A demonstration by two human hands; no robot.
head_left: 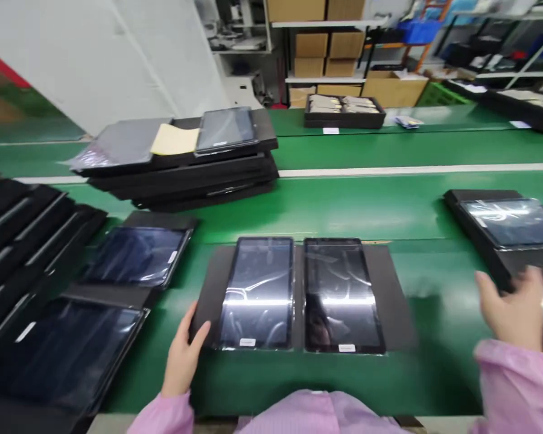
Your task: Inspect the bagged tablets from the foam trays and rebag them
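A black foam tray [400,301] lies flat on the green bench, holding two dark tablets side by side: a left tablet [259,292] and a right tablet [339,295], each under clear film with a small white label at its lower edge. My left hand [185,346] is at the tray's left edge, thumb on top and fingers along the side. Far to the right, my right hand [516,301] has its fingers apart, beside a black tray [475,238] bearing more film-covered tablets. It is slightly blurred, and whether it touches that tray is unclear.
At the left are tablets [138,256] in another black tray and a row of leaning black trays [22,241]. Behind stands a tray stack [199,181] with a yellow sheet [175,140] on it. A black box [344,120] sits at the back. Shelves with cartons [312,45] stand beyond.
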